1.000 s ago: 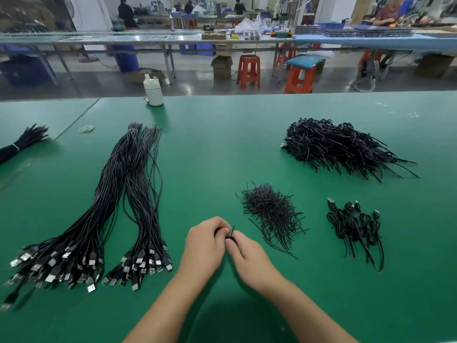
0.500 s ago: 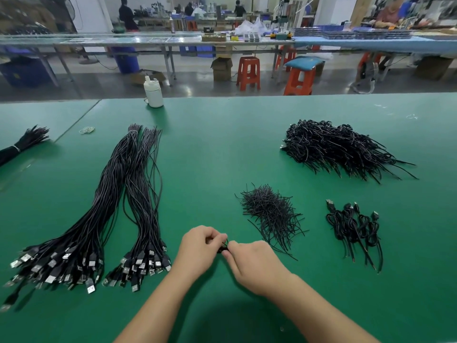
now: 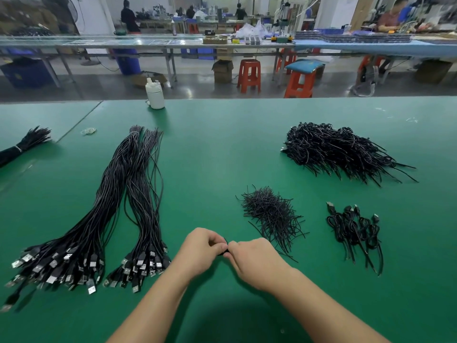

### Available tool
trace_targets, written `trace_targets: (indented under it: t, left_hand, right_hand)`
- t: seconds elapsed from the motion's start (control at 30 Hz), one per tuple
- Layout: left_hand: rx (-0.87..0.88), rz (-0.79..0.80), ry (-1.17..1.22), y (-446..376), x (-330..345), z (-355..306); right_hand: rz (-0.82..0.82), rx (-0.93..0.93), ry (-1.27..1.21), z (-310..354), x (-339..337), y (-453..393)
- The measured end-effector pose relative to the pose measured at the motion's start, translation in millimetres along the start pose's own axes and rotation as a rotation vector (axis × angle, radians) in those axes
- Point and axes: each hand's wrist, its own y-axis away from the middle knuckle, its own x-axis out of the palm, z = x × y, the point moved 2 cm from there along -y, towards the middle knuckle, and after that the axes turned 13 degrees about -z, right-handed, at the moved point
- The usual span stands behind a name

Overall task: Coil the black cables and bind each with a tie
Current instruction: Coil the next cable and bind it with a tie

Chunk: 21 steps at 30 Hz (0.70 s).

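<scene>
The green table (image 3: 222,149) runs wide, and most of it is stock. On the left lie two long bundles of straight cables (image 3: 118,206), plugs toward the person. Far right sits the big heap (image 3: 338,149) of black coils; nearer, a small batch (image 3: 356,226) of coils lies by itself, apparently tied. Between that batch and the hands is the pile of ties (image 3: 269,214).

Both hands meet just in front of the person. The left hand (image 3: 200,251) is curled round a small black coil (image 3: 223,248), nearly all of it hidden in the fist. The right hand (image 3: 252,261) pinches at the coil's edge, most likely a tie end, though I cannot make the tie out.

My guess is the tie is being twisted shut. To do it well, the left should hold the loops tight so none spring out, while the right twists the tie ends snug against the coil's waist.
</scene>
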Motion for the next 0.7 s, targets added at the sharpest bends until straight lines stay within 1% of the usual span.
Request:
trace_targets:
  t: [0.17, 0.33, 0.43, 0.5, 0.57, 0.63, 0.7]
  left_hand:
    - [0.048, -0.014, -0.066, 1.2, 7.3, 2.0]
    - [0.089, -0.034, -0.196, -0.7, 10.8, 0.1]
    - [0.104, -0.032, -0.221, -2.5, 10.3, -0.8]
    - [0.089, -0.010, -0.200, -3.6, 8.8, 0.6]
    - [0.028, -0.024, -0.121, -4.7, 7.6, 3.9]
    - [-0.085, -0.062, 0.058, -4.2, 6.5, 7.5]
    - [-0.204, -0.051, 0.342, -2.3, 5.0, 8.6]
  right_hand:
    - [0.023, -0.011, 0.010, -1.2, 1.8, 3.6]
    - [0.018, -0.023, 0.018, -2.8, 4.4, 3.4]
    - [0.003, -0.009, 0.030, -3.5, 2.5, 2.9]
    - [-0.076, -0.026, 0.027, -4.7, -2.7, 3.3]
    - [-0.240, -0.049, 0.063, -8.5, -7.3, 3.0]
    - [-0.429, -0.039, 0.043, -12.4, -11.5, 3.1]
    - [-0.533, -0.073, 0.022, -14.8, -14.1, 3.5]
